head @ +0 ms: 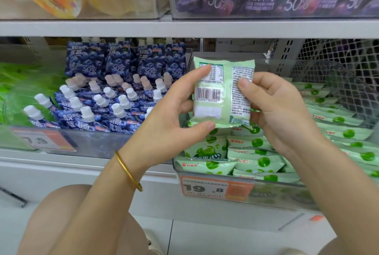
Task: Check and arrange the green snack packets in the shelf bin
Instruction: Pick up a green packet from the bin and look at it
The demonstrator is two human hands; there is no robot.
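Note:
I hold one pale green snack packet (223,82) upright above the shelf bin, its back side with barcode and printed text facing me. My left hand (164,115) grips its left edge, index finger at the top and thumb at the bottom corner. My right hand (274,111) holds its right edge, thumb pressed on the text panel. Below, several green snack packets (254,160) with green-fruit print lie stacked in the clear shelf bin (176,167), which carries an orange 19.8 price tag (217,189).
To the left stands a clear bin of blue blueberry jelly pouches (114,95) with white caps. A shelf board (184,28) runs overhead with more bins and price tags. A grey mesh basket (344,66) sits behind right. Bright green bags (18,90) lie far left.

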